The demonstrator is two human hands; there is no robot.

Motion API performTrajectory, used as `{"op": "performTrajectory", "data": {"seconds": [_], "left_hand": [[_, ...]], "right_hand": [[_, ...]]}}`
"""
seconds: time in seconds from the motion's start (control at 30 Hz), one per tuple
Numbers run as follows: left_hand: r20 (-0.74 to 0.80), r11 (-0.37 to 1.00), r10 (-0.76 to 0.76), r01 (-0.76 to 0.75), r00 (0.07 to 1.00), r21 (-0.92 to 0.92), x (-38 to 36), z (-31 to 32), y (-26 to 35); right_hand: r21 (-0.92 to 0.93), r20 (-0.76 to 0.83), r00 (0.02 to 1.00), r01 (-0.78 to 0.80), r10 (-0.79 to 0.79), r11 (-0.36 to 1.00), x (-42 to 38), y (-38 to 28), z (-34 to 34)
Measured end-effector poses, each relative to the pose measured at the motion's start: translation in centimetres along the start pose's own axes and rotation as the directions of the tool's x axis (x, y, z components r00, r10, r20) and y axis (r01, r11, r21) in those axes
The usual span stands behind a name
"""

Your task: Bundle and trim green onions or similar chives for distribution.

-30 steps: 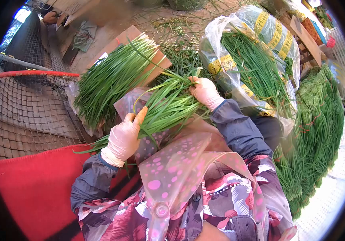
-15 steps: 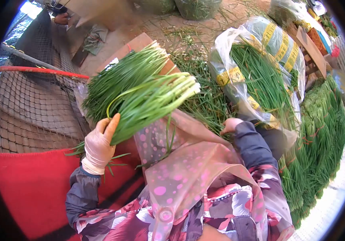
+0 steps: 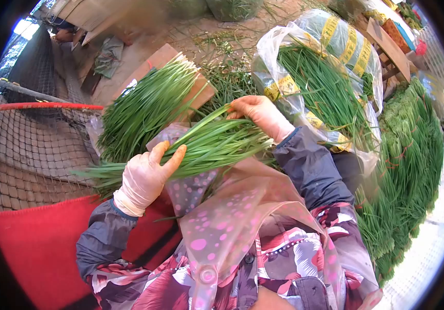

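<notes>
My gloved left hand (image 3: 144, 178) is closed around a loose bunch of green chives (image 3: 217, 144), held above my lap with the leaves trailing left and the pale ends pointing right. At the upper right of that bunch, my gloved right hand (image 3: 263, 116) pinches a few chive stalks between thumb and fingers. Just beyond the bunch, a bigger pile of chives (image 3: 147, 106) lies on a brown board (image 3: 205, 93), white ends toward the upper right. A pink-spotted clear apron (image 3: 232, 206) covers my lap.
A plastic bag with yellow tape (image 3: 284, 88) holds more chives to the right. Beside it stand stacked, tied chive bundles (image 3: 408, 165). Netting (image 3: 36, 155) and a red bar (image 3: 46, 106) are at left, above red cloth (image 3: 41, 243). Another person's hand (image 3: 64, 35) shows at upper left.
My right hand has come up from beside the bag and now grips stalks at the bunch's upper edge. The bunch has moved down toward me, away from the pile.
</notes>
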State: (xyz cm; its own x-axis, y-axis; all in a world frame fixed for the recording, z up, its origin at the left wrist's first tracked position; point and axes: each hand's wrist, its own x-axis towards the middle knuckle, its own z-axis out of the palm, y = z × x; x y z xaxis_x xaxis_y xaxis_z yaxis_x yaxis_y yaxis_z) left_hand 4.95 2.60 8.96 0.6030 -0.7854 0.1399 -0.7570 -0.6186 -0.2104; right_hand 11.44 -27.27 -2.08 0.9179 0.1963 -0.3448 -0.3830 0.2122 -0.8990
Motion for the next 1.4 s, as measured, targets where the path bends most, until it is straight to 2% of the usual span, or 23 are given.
{"op": "performTrajectory", "data": {"seconds": [0.07, 0.17, 0.2, 0.23, 0.27, 0.3, 0.37, 0.43, 0.47, 0.5, 0.57, 0.63, 0.83, 0.9, 0.97, 1.03, 1.1, 1.17, 1.2, 1.23, 1.27, 1.37, 1.4], "left_hand": [[-0.007, 0.999, -0.027, 0.027, 1.0, -0.043, 0.0, 0.3, 0.1], [-0.017, 0.992, -0.079, 0.077, 0.997, -0.095, -0.8, 0.1, -0.2], [-0.024, 0.99, -0.098, 0.095, 0.995, -0.103, -1.1, -0.1, -0.4], [-0.023, 0.99, -0.101, 0.098, 0.995, -0.102, -1.6, -0.2, -0.6], [0.003, 0.984, -0.137, 0.137, 0.991, -0.112, -2.2, -0.4, -0.8], [0.028, 0.977, -0.173, 0.176, 0.984, -0.121, -2.7, -0.7, -1.0], [0.027, 0.975, -0.195, 0.197, 0.98, -0.106, -3.2, -0.7, -1.4], [0.038, 0.972, -0.211, 0.214, 0.977, -0.094, -3.3, -0.7, -1.5], [-0.01, 0.98, -0.177, 0.175, 0.984, -0.096, -2.8, -0.3, -1.6], [-0.007, 0.98, -0.175, 0.173, 0.985, -0.097, -2.7, -0.1, -1.4], [-0.006, 0.982, -0.161, 0.159, 0.987, -0.101, -2.0, 0.5, -1.1], [-0.003, 0.985, -0.136, 0.135, 0.991, -0.107, -1.3, 0.7, -0.9], [-0.001, 0.992, -0.081, 0.081, 0.997, -0.096, -1.4, 1.4, -0.4], [0.008, 0.986, -0.114, 0.114, 0.993, -0.123, -1.4, 1.0, -0.4], [0.015, 0.977, -0.146, 0.147, 0.989, -0.152, -1.7, 0.5, -0.3], [0.069, 0.883, -0.313, 0.317, 0.947, -0.347, -2.6, 0.0, -0.4], [0.089, 0.866, -0.338, 0.347, 0.937, -0.36, -3.8, 0.0, -0.6], [0.086, 0.794, -0.437, 0.429, 0.895, -0.43, -4.2, 0.4, -0.6], [0.075, 0.79, -0.454, 0.44, 0.888, -0.427, -4.1, 0.9, -0.6], [0.078, 0.791, -0.451, 0.438, 0.889, -0.427, -3.9, 1.3, -0.3], [0.049, 0.797, -0.458, 0.435, 0.887, -0.42, -3.5, 1.7, 0.0], [0.06, 0.816, -0.456, 0.444, 0.888, -0.37, -2.0, 2.0, 1.0], [0.045, 0.826, -0.453, 0.439, 0.89, -0.353, -1.6, 2.3, 1.4]], "right_hand": [[0.025, -0.177, 0.982, 0.064, -0.059, 0.998, 1.0, 1.2, -1.5], [-0.309, -0.331, 0.939, -0.015, -0.092, 0.951, 1.7, 3.2, -5.6], [-0.537, -0.348, 0.922, -0.047, -0.171, 0.842, 2.5, 5.4, -8.1], [-0.729, -0.34, 0.906, -0.084, -0.252, 0.679, 3.3, 7.7, -10.6], [-0.932, -0.244, 0.964, -0.203, -0.102, 0.301, 2.7, 9.0, -12.0], [-0.969, -0.213, 0.974, -0.2, 0.081, -0.144, 1.7, 10.3, -13.1], [-0.937, -0.242, 0.849, -0.08, 0.469, -0.339, 0.0, 10.4, -14.6], [-0.991, -0.135, 0.991, -0.136, -0.017, -0.013, -1.8, 6.9, -12.0], [-0.968, -0.165, 0.982, -0.144, -0.089, 0.204, -1.9, 3.1, -9.7], [-0.87, -0.128, 0.958, 0.017, -0.259, 0.493, -1.5, 2.2, -8.5], [-0.592, 0.074, 0.929, 0.332, -0.362, 0.734, -2.7, -1.1, -4.0], [-0.822, 0.328, 0.856, 0.467, -0.4, 0.326, -2.9, -3.0, -1.1], [-0.844, 0.514, 0.823, 0.535, -0.244, 0.029, -0.7, -1.1, 0.0], [-0.876, 0.467, 0.85, 0.482, -0.242, 0.003, -0.5, -0.3, -0.4], [-0.996, 0.047, 0.934, 0.073, -0.354, 0.06, 0.2, 0.8, -2.9], [-0.989, -0.048, 0.967, -0.081, -0.25, -0.124, 0.8, 3.6, -8.7], [-0.851, -0.144, 0.957, 0.011, 0.254, -0.525, 0.1, 7.9, -13.3], [-0.986, -0.089, 0.953, -0.044, 0.288, -0.161, -2.7, 4.7, -10.8], [-0.984, 0.024, 0.987, -0.005, 0.161, 0.178, -3.1, 3.9, -9.8], [-0.754, 0.034, 0.992, -0.056, 0.125, 0.654, -3.1, 3.4, -8.5], [-0.351, 0.054, 0.98, -0.163, 0.194, 0.922, -3.4, 2.6, -6.4], [-0.076, 0.422, 0.906, -0.012, 0.043, 0.997, -3.2, 3.1, -1.1], [-0.013, 0.437, 0.899, 0.015, -0.007, 1.0, -4.1, 2.3, 1.2]]}}
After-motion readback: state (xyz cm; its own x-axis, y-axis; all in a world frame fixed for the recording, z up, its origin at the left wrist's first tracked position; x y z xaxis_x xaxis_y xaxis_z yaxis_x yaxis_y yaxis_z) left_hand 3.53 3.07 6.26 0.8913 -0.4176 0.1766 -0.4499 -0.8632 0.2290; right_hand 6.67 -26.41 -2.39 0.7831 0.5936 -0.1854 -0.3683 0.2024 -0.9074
